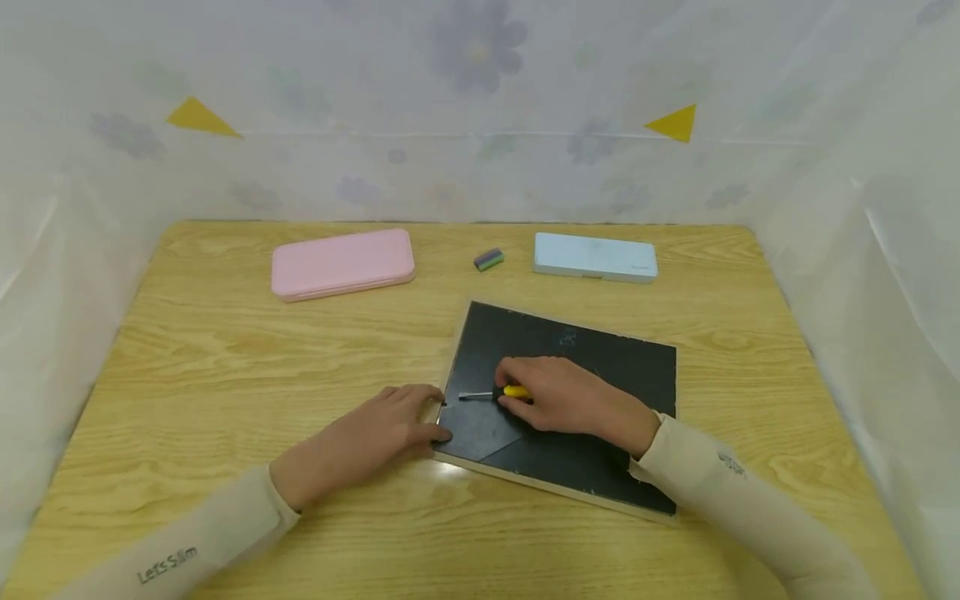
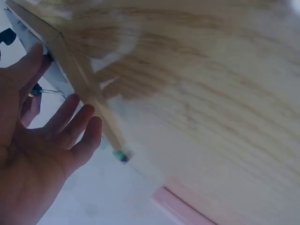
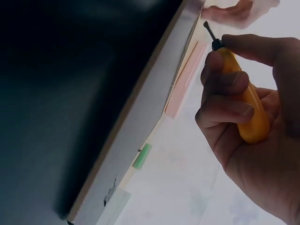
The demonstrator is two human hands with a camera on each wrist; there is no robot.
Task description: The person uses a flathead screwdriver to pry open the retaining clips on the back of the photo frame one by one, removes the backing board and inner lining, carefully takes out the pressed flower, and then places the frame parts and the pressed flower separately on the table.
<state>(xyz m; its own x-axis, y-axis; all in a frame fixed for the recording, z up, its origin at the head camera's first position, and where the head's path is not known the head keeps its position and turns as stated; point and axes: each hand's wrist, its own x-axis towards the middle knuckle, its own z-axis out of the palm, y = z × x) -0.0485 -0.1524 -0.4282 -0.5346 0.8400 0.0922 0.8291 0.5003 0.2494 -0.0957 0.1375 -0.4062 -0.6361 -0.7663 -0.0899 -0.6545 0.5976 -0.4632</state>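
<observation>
A flat black panel with a pale rim (image 1: 585, 375) lies at a slant on the table. My right hand (image 1: 555, 392) is over it, gripping a screwdriver (image 1: 517, 391) with a yellow and black handle. The metal shaft points left above the panel. In the right wrist view the fingers wrap the screwdriver's yellow handle (image 3: 253, 115), and the forefinger rests by its black collar. My left hand (image 1: 382, 425) is at the panel's left edge, thumb on the top face. In the left wrist view the left hand's fingers (image 2: 77, 110) are loosely extended along the panel's pale side (image 2: 75, 70).
Behind the panel are a pink case (image 1: 341, 262) on the left and a light blue case (image 1: 596, 257) on the right. A small green and purple block (image 1: 489, 259) lies between them. Pale flowered sheeting (image 1: 480, 167) closes off the wooden table's far side.
</observation>
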